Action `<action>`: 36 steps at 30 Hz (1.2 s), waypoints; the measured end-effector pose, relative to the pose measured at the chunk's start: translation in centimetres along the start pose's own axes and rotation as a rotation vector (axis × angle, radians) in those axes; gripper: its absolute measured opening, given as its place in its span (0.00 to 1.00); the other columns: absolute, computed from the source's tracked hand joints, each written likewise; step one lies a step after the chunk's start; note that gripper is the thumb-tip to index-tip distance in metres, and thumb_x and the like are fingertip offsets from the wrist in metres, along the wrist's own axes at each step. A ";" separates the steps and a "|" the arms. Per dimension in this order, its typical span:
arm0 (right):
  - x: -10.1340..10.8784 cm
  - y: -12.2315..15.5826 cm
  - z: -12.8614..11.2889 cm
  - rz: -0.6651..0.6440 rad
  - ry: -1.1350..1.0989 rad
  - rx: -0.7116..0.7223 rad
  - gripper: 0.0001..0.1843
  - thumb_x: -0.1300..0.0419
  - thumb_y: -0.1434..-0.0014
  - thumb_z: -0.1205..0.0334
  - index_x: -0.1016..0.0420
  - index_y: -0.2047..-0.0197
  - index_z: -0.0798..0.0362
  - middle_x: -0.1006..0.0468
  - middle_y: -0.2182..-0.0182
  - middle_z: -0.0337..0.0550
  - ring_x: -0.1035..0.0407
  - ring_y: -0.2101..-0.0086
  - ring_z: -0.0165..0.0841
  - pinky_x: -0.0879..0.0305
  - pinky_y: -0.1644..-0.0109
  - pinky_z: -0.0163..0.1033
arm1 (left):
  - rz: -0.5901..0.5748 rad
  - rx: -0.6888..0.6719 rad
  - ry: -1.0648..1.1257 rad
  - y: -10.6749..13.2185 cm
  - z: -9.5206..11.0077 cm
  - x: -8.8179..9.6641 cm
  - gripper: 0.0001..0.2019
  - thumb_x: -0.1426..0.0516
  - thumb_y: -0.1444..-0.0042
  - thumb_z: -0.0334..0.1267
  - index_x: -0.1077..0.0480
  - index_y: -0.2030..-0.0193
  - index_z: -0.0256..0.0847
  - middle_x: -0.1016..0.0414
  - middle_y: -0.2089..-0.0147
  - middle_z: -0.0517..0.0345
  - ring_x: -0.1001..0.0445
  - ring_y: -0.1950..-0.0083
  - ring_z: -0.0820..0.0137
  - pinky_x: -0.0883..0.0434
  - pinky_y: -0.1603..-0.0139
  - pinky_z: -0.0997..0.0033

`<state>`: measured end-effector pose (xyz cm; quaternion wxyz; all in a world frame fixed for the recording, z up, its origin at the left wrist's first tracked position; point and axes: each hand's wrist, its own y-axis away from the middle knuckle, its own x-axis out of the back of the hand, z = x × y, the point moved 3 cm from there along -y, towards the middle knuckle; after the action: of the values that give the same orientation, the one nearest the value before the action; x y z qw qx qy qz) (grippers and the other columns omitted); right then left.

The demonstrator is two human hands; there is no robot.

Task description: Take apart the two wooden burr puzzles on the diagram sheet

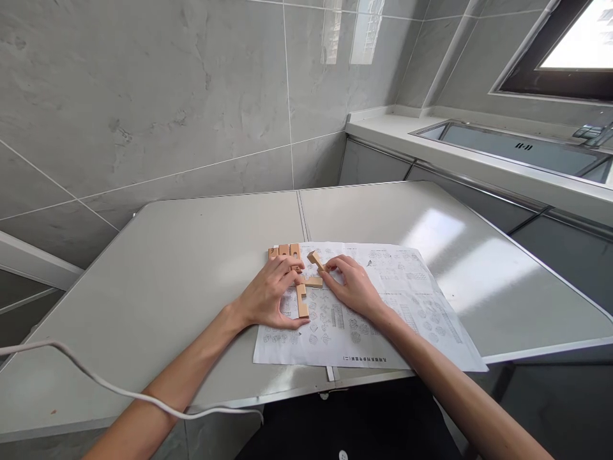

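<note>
My left hand grips a notched wooden puzzle block upright on the sheet, thumb at its near end and fingers at its far end. Between thumb and fingers of my right hand is a second notched wooden block, tilted with its far end raised. A third wooden block lies crosswise between the hands, by the far end of the left-hand block; whether they touch I cannot tell. Several more wooden blocks stand side by side beyond my left fingers, which partly hide them.
A printed paper sheet with small diagrams lies beneath the hands on a light folding table with a central seam. A white cable crosses my left forearm. Beyond the table's right edge is a counter with a sink; a tiled wall rises behind.
</note>
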<state>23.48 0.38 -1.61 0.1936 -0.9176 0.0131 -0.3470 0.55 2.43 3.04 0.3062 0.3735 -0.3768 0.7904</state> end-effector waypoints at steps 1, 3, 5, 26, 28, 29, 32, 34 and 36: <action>0.0 0.0 -0.1 0.002 0.003 0.003 0.08 0.39 0.28 0.54 0.25 0.59 0.47 0.19 0.58 0.47 0.25 0.56 0.44 0.27 0.52 0.52 | -0.011 0.000 -0.008 0.0 -0.2 0.2 0.28 0.26 0.58 0.54 0.27 0.54 0.46 0.26 0.40 0.43 0.29 0.37 0.43 0.32 0.34 0.38; 0.1 -0.1 -0.2 0.000 0.008 0.015 0.07 0.39 0.29 0.56 0.27 0.60 0.47 0.19 0.58 0.46 0.25 0.56 0.44 0.27 0.52 0.52 | -0.030 -0.003 -0.037 0.1 -0.5 0.5 0.27 0.26 0.57 0.54 0.27 0.54 0.46 0.25 0.40 0.43 0.30 0.36 0.42 0.32 0.34 0.38; 0.1 -0.1 -0.3 -0.001 0.009 0.034 0.07 0.38 0.29 0.57 0.27 0.61 0.47 0.19 0.59 0.46 0.25 0.56 0.44 0.27 0.51 0.52 | -0.040 0.005 -0.073 0.2 -0.8 0.7 0.27 0.27 0.56 0.56 0.28 0.55 0.45 0.25 0.40 0.42 0.30 0.36 0.42 0.32 0.34 0.38; -0.2 0.3 -1.2 -0.100 0.005 0.190 0.07 0.37 0.32 0.62 0.32 0.60 0.47 0.21 0.57 0.47 0.27 0.55 0.45 0.28 0.52 0.52 | -0.003 0.067 -0.064 0.2 -1.9 0.7 0.31 0.23 0.61 0.59 0.28 0.58 0.46 0.24 0.44 0.45 0.30 0.36 0.43 0.34 0.33 0.41; -0.2 0.4 -1.2 -0.107 -0.003 0.208 0.06 0.36 0.31 0.61 0.31 0.59 0.47 0.21 0.56 0.47 0.27 0.55 0.45 0.28 0.52 0.52 | -0.004 0.050 -0.076 0.1 -1.9 0.7 0.35 0.24 0.59 0.61 0.26 0.49 0.46 0.25 0.41 0.44 0.30 0.35 0.44 0.34 0.32 0.41; -0.2 0.4 -1.2 -0.111 -0.008 0.218 0.05 0.36 0.30 0.61 0.30 0.58 0.47 0.21 0.56 0.47 0.27 0.55 0.44 0.27 0.51 0.52 | -0.009 0.040 -0.085 0.1 -1.9 0.6 0.37 0.24 0.58 0.61 0.26 0.45 0.47 0.25 0.40 0.43 0.31 0.35 0.43 0.34 0.32 0.40; -0.3 0.4 -1.2 -0.135 -0.017 0.256 0.03 0.37 0.28 0.60 0.28 0.55 0.47 0.21 0.54 0.48 0.26 0.54 0.44 0.27 0.50 0.52 | -0.029 0.024 -0.090 0.1 -1.7 0.3 0.39 0.25 0.56 0.62 0.26 0.39 0.49 0.26 0.37 0.43 0.31 0.34 0.43 0.35 0.31 0.38; -0.4 0.5 -1.2 -0.149 -0.014 0.276 0.03 0.37 0.27 0.59 0.26 0.53 0.47 0.20 0.52 0.49 0.26 0.52 0.45 0.26 0.48 0.53 | -0.039 0.023 -0.068 0.1 -1.6 0.2 0.37 0.24 0.54 0.59 0.25 0.39 0.51 0.25 0.37 0.45 0.32 0.34 0.44 0.36 0.30 0.36; -0.4 0.5 -1.2 -0.156 -0.008 0.281 0.04 0.38 0.27 0.57 0.24 0.52 0.46 0.20 0.51 0.49 0.26 0.51 0.45 0.25 0.48 0.54 | -0.048 0.023 -0.045 0.1 -1.5 0.1 0.33 0.24 0.53 0.56 0.23 0.41 0.52 0.25 0.36 0.46 0.32 0.33 0.44 0.36 0.29 0.35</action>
<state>22.45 -0.47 -1.26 0.2924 -0.8811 -0.1078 -0.3557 -0.10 3.66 2.45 0.3121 0.4038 -0.3655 0.7784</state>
